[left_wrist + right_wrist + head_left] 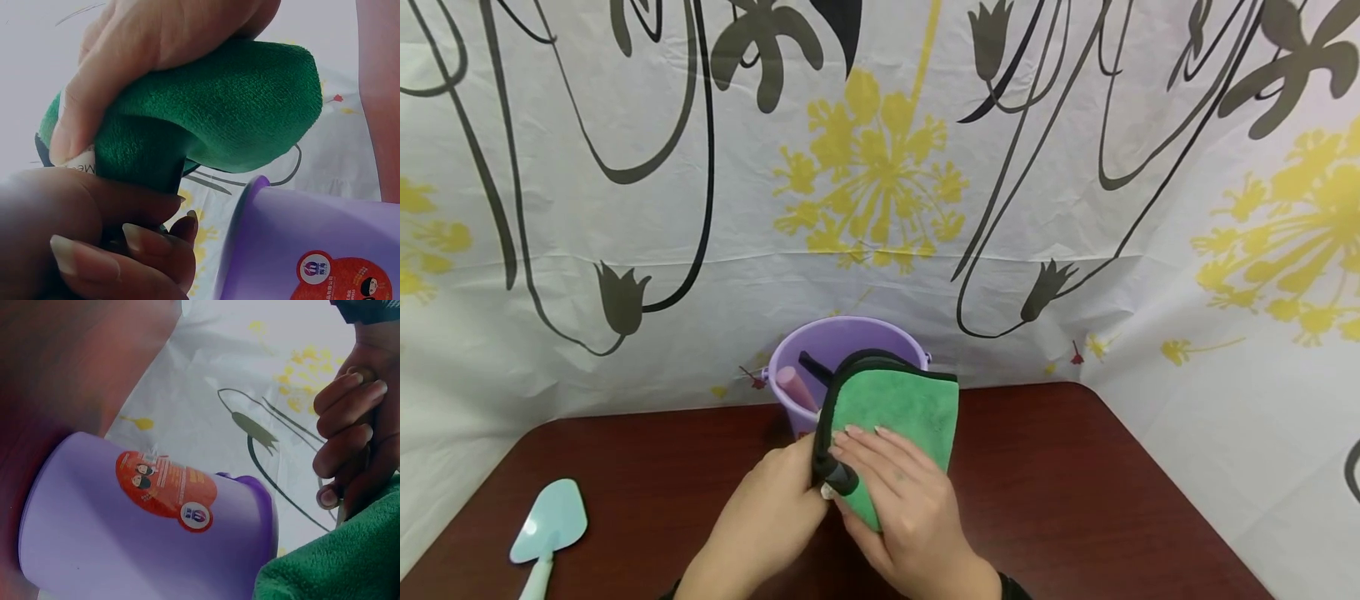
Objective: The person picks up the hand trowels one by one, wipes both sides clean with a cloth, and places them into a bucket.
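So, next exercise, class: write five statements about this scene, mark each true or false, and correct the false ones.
1. A red sticker is on the purple bucket. True.
2. The bucket is empty. False: a pink object shows inside it.
3. The right grip touches the green cloth. True.
4. The cloth is spread flat on the table. False: it is folded over, under the right grip.
5. In the head view, a light-blue trowel lies on the table, left of the bucket. True.
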Demonstrator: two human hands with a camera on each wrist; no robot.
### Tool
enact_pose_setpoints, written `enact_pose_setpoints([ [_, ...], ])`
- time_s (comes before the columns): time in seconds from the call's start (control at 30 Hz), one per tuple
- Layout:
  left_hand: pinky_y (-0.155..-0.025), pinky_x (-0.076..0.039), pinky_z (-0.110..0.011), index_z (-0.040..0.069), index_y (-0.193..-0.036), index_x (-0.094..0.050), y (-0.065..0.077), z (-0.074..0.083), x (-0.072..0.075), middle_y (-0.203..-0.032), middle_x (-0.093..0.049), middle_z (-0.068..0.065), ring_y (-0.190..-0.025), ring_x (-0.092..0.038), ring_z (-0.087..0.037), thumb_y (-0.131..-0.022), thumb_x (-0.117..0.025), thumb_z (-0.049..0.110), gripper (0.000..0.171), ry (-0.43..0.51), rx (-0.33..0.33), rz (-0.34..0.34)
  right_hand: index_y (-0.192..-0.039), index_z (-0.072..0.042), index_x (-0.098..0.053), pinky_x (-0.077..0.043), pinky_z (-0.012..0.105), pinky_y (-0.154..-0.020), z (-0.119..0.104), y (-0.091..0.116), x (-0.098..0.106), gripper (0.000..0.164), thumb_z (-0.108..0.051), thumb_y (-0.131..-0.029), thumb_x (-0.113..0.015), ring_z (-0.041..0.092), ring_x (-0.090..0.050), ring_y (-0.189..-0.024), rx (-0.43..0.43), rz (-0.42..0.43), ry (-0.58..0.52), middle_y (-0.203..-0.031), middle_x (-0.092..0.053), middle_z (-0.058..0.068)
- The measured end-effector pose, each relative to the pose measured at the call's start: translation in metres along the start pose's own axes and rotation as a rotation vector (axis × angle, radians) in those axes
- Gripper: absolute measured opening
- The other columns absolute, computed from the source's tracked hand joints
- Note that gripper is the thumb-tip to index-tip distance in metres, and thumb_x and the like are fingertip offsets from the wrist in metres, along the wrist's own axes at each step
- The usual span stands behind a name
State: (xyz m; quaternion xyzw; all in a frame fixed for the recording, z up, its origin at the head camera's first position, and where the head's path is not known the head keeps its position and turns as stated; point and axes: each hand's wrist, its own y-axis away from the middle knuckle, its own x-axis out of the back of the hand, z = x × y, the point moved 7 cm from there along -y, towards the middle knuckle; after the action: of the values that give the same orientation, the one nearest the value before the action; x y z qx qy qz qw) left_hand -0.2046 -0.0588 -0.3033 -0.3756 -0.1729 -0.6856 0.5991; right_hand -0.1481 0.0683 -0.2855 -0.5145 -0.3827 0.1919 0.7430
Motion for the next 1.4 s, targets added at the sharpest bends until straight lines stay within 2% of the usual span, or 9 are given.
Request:
enact_pose_setpoints([
  [0.2, -0.078, -0.055, -0.038, 0.033, -0.109, -0.068, 0.001, 0.004, -0.001, -0.098, -0.075, 0.01, -0.094, -0.071, -0.01, -0.092, -0.067, 0.022, 0.02, -0.021, -0.017, 0.007, -0.114, 0.0, -0.072, -0.055, 0.041, -0.093, 0.003, -0.001, 0.002, 0.036, -0.027, -0.103, -0.051, 0.025, -0.073, -0.106, 0.013, 0.018, 0.065, -0.112, -0.076, 0.012],
  [0.37, -0.076, -0.056, -0.04, 0.032, -0.111, -0.068, 0.001, 0.006, -0.002, -0.098, -0.075, 0.008, -0.093, -0.072, -0.012, -0.094, -0.065, 0.025, 0.018, -0.044, -0.019, 0.013, -0.113, 0.0, -0.073, -0.056, 0.041, -0.091, 0.006, -0.002, 0.002, 0.036, -0.027, -0.103, -0.051, 0.025, -0.074, -0.105, 0.002, 0.024, 0.091, -0.111, -0.076, 0.011],
  [0.47, -0.069, -0.053, -0.037, 0.029, -0.106, -0.068, 0.001, 0.007, -0.004, -0.088, -0.073, 0.01, -0.084, -0.069, -0.009, -0.093, -0.064, 0.023, 0.014, -0.056, -0.016, 0.005, -0.112, 0.0, -0.073, -0.056, 0.041, -0.092, 0.008, -0.002, 0.003, 0.035, -0.026, -0.103, -0.052, 0.026, -0.074, -0.105, -0.003, 0.032, 0.099, -0.111, -0.077, 0.011],
  [0.6, -0.064, -0.048, -0.033, 0.027, -0.097, -0.065, 0.001, 0.009, -0.005, -0.073, -0.063, 0.013, -0.072, -0.06, -0.005, -0.096, -0.061, 0.024, 0.005, -0.054, -0.01, -0.022, -0.11, 0.0, -0.074, -0.056, 0.041, -0.092, 0.012, -0.002, 0.007, 0.034, -0.025, -0.102, -0.053, 0.027, -0.074, -0.104, -0.002, 0.056, 0.114, -0.11, -0.077, 0.012],
  [0.9, -0.062, -0.042, -0.03, 0.026, -0.087, -0.058, 0.001, 0.01, -0.01, -0.062, -0.046, 0.01, -0.063, -0.05, -0.008, -0.099, -0.057, 0.028, 0.012, -0.042, 0.016, -0.078, -0.11, -0.001, -0.074, -0.056, 0.04, -0.091, 0.022, 0.001, 0.011, 0.033, -0.025, -0.101, -0.054, 0.026, -0.075, -0.103, -0.04, 0.08, 0.146, -0.109, -0.077, 0.01],
  [1.2, -0.06, -0.041, -0.027, 0.028, -0.088, -0.058, 0.003, 0.009, -0.011, -0.062, -0.044, 0.012, -0.061, -0.049, -0.006, -0.099, -0.06, 0.037, 0.014, -0.026, 0.004, -0.096, -0.109, 0.002, -0.074, -0.057, 0.041, -0.093, 0.03, -0.001, 0.017, 0.032, -0.025, -0.101, -0.058, 0.027, -0.075, -0.099, -0.058, 0.151, 0.164, -0.106, -0.078, 0.013],
  [1.4, -0.058, -0.04, -0.026, 0.027, -0.089, -0.058, 0.004, 0.007, -0.011, -0.062, -0.043, 0.012, -0.059, -0.047, -0.005, -0.099, -0.062, 0.039, 0.015, -0.023, -0.001, -0.106, -0.11, 0.002, -0.074, -0.057, 0.039, -0.094, 0.038, 0.0, 0.02, 0.033, -0.027, -0.102, -0.059, 0.028, -0.076, -0.099, -0.12, 0.175, 0.166, -0.106, -0.078, 0.012],
])
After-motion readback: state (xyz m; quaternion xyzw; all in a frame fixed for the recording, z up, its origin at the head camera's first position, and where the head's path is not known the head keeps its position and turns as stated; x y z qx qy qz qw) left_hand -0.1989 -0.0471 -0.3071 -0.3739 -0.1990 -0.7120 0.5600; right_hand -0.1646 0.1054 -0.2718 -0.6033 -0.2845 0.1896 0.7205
